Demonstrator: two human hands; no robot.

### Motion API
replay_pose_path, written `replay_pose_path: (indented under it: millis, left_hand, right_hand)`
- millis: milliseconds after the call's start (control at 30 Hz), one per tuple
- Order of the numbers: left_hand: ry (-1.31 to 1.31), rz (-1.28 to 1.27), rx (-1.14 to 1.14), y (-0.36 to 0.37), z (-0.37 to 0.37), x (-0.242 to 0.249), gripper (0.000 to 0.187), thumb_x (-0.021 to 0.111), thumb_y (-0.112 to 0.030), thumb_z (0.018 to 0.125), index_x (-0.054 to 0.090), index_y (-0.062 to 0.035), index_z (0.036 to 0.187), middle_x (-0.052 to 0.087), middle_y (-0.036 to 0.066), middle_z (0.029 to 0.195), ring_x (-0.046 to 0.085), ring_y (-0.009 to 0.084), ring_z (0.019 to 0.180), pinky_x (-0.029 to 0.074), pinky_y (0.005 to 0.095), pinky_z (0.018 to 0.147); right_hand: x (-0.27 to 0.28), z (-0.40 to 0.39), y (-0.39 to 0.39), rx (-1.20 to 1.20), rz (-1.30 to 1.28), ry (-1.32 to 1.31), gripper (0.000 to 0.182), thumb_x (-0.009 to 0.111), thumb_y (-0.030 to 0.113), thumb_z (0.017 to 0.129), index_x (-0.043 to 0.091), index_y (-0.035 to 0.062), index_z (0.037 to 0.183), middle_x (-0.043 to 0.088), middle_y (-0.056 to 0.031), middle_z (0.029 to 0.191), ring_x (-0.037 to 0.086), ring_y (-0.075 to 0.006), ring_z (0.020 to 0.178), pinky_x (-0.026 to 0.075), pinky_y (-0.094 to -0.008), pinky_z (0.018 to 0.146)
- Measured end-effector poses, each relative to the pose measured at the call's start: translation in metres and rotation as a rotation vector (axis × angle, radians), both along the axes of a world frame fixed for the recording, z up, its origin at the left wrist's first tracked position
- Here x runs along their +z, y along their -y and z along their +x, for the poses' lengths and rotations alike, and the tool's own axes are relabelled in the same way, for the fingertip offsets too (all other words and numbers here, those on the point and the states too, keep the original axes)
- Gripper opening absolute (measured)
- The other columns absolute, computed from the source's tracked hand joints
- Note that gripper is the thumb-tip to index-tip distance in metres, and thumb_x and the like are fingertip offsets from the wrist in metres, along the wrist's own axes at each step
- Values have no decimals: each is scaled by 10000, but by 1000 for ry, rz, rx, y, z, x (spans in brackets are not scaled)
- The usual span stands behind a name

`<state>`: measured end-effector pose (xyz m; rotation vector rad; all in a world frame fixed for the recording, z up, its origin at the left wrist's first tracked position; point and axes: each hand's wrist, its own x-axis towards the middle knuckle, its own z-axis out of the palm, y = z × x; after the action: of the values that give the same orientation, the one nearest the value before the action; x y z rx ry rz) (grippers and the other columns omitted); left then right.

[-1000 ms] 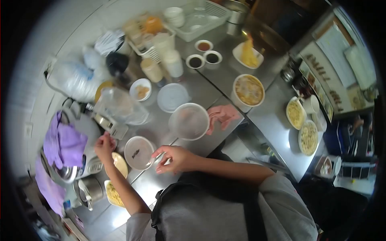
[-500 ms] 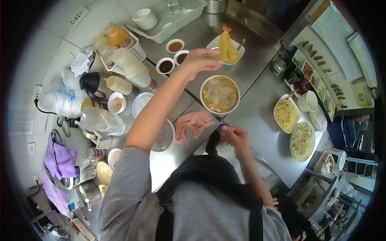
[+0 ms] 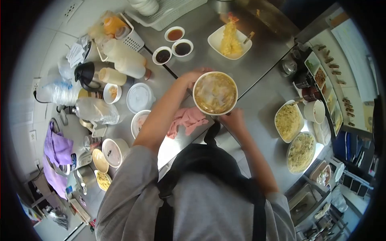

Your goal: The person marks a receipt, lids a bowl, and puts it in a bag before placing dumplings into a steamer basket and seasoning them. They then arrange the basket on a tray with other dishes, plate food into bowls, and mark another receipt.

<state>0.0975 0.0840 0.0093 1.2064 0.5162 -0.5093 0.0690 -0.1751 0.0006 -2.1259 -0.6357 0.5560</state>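
Note:
A round white bowl of brown soup is between my two hands. My left hand is closed against its upper left rim, with the fingers partly hidden behind the bowl. At the bowl's lower right side is my right hand, its fingers closed on the bowl's edge and partly hidden. A crumpled pink cloth lies just left of the bowl. Beyond it, a white dish bears tempura with a red tail. Three small sauce cups, one of them reddish, stand to its left.
Bottles, a black-topped jug and lidded tubs crowd the left. On the right are two bowls of pale food, a white cup and a topping tray. A drain basket stands at the back.
My left hand has come down from the tempura dish to the soup bowl. My right hand has moved up against the bowl, which is slightly nearer the camera. The view has shifted.

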Motion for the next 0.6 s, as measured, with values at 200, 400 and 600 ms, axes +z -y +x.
replay_pose_path:
  millis: [200, 400, 600]
  left_hand:
    - [239, 113, 117, -12, -5, 15, 538, 603, -382, 887, 508, -19, 1273, 589, 114, 1206, 569, 178, 1103, 484, 326, 903]
    - [148, -25, 120, 16, -38, 30, 802, 403, -674, 876, 460, -22, 1341, 520, 121, 1316, 510, 199, 1195, 407, 343, 1002]
    - [444, 780, 162, -26, -137, 93, 480, 557, -458, 882, 655, -46, 1108, 680, 118, 983, 630, 197, 899, 482, 304, 823]
  right_hand:
    - [55, -23, 1, 212, 111, -55, 201, 696, 198, 782, 693, 11, 855, 643, -169, 707, 639, -247, 628, 494, -372, 605]
    - [-2, -36, -10, 80, 230, -207, 224, 646, 206, 862, 696, 21, 977, 693, -78, 856, 625, -148, 744, 485, -283, 676]
    - [49, -31, 6, 116, -49, -469, 372, 578, 320, 910, 663, -6, 1068, 587, 21, 778, 482, -75, 692, 385, -231, 613]
